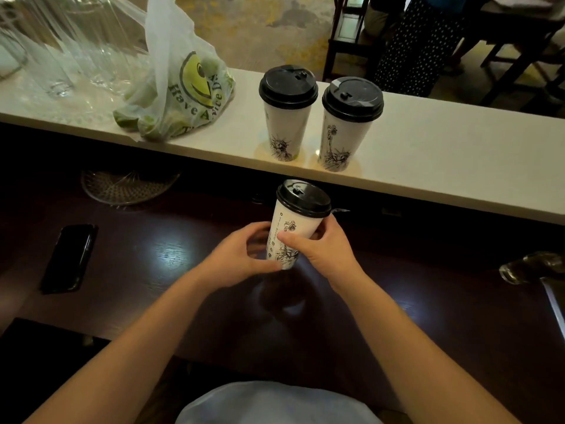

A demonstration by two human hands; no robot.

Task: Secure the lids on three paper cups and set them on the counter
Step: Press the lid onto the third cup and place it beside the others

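Two white paper cups with black lids stand side by side on the pale counter [443,154]: the left cup [286,117] and the right cup [345,130]. A third cup [290,228], white with a black drawing and a black lid [304,198] on top, is held tilted above the dark wooden table [153,270]. My left hand [241,258] grips its lower left side and base. My right hand [324,246] wraps its right side, thumb across the front.
A clear plastic bag [180,96] of green fruit with a smiley print lies on the counter's left part, beside clear glasses [61,56]. A black phone [70,258] lies on the table at left, a wire trivet [128,186] behind it. Glassware [529,267] sits at right.
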